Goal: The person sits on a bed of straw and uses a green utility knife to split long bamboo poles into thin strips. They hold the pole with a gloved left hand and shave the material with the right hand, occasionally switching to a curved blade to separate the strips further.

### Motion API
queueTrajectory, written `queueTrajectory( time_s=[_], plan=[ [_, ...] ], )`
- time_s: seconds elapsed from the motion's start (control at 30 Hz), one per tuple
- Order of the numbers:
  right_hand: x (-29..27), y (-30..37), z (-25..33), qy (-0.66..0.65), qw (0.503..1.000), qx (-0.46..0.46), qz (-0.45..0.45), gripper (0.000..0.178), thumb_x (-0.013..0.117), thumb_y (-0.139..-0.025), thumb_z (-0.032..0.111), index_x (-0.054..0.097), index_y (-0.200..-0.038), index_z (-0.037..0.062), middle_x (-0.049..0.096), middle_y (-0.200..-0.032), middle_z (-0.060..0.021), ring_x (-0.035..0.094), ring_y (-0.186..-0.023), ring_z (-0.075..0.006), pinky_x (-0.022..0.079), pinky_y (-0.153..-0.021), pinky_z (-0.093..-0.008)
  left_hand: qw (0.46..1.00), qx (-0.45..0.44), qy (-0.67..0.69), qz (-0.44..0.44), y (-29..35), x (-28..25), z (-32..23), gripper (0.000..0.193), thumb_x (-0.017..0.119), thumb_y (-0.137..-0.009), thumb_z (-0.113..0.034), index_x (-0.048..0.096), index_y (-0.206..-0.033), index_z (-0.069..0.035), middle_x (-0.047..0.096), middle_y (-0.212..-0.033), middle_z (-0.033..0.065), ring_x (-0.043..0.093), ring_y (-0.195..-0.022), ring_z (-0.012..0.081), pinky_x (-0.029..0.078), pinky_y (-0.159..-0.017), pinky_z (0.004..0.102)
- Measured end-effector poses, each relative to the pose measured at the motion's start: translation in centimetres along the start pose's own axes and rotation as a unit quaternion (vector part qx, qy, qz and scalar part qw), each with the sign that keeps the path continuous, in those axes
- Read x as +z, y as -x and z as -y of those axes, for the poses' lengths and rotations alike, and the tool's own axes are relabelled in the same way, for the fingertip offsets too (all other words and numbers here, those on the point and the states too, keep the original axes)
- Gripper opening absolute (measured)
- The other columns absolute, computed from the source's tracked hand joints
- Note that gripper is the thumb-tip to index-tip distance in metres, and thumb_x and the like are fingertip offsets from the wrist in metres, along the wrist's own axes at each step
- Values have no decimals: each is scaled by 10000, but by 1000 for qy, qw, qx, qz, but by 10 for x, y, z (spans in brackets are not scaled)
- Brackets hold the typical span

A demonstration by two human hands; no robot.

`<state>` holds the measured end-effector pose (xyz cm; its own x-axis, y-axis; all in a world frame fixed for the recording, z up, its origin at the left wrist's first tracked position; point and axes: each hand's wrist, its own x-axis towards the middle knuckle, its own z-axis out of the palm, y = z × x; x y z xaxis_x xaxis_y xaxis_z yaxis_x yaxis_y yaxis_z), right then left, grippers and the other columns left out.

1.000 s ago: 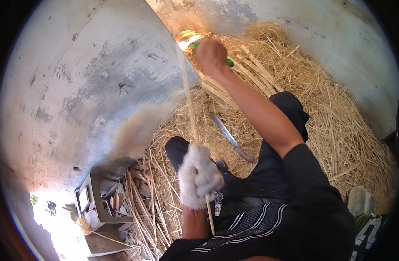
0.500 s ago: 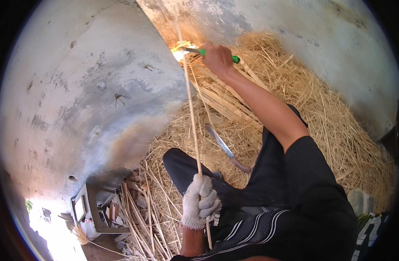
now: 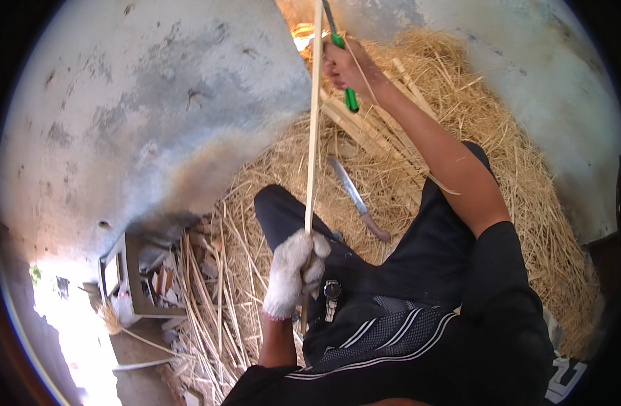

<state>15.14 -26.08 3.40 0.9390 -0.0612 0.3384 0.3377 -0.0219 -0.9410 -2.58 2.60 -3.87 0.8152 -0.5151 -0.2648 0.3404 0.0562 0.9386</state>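
Note:
My left hand (image 3: 293, 271), in a pale knit work glove, is closed around the lower part of a long, thin bamboo strip (image 3: 314, 149). The strip rises steeply past the top edge of the picture. Farther out, my bare right hand (image 3: 348, 71) grips a knife with a green handle (image 3: 352, 100), its dark blade pointing up beside the strip. A thin shaving (image 3: 360, 71) curls across my right hand. On the straw-like shavings between my legs lies a larger knife (image 3: 351, 189) with a long blade and a brown handle, touched by neither hand.
Shavings (image 3: 479, 135) are heaped on the right, with split strips (image 3: 364, 132) beneath my right forearm. A stained wall (image 3: 155, 122) stands on the left. Below it are a frame-like stand (image 3: 148, 308) and loose strips (image 3: 212, 304). A wristwatch (image 3: 332, 291) shows at my lap.
My right hand has turned the knife from roughly sideways to upright and moved slightly away and to the right. The strip now stands more vertical, while my left hand has shifted up and left.

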Motion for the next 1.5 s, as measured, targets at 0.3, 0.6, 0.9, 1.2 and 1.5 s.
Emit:
queueTrajectory(
  time_s=[0.3,0.6,0.9,1.2,1.5],
  plan=[
    [84,79,-7,273,849,-441,99,107,645,-844,123,567,-847,50,571,-610,-76,590,-503,-214,481,-470,-336,955,55,283,69,-15,9,-53,318,447,-988,-317,541,-822,-62,341,-453,-29,262,-292,87,242,-271,242],
    [91,103,-9,390,841,-374,31,162,615,-875,133,536,-763,47,501,-525,-91,553,-424,-249,462,-425,-370,885,21,434,166,-15,7,-55,195,488,-960,-219,497,-833,-71,305,-459,-53,277,-293,76,258,-269,239],
    [-2,10,-8,528,786,-274,-166,287,598,-867,60,530,-592,13,470,-437,-62,415,-343,-138,302,-296,-293,958,-90,255,96,4,41,-7,338,487,-973,-267,407,-681,-118,305,-471,-41,240,-328,66,204,-285,226],
    [-23,-19,18,502,796,-240,-236,244,611,-908,159,612,-727,-5,555,-479,-96,522,-385,-164,393,-347,-307,970,-156,157,97,31,-10,17,380,539,-950,-371,467,-703,-92,357,-489,11,351,-354,126,318,-321,290],
    [26,29,44,441,799,-365,-183,197,667,-844,141,611,-735,-13,565,-490,-151,598,-427,-300,477,-429,-393,982,136,45,126,-55,8,-77,734,347,-935,-716,479,-1234,-59,629,-803,129,650,-658,213,577,-597,354]
  ],
)
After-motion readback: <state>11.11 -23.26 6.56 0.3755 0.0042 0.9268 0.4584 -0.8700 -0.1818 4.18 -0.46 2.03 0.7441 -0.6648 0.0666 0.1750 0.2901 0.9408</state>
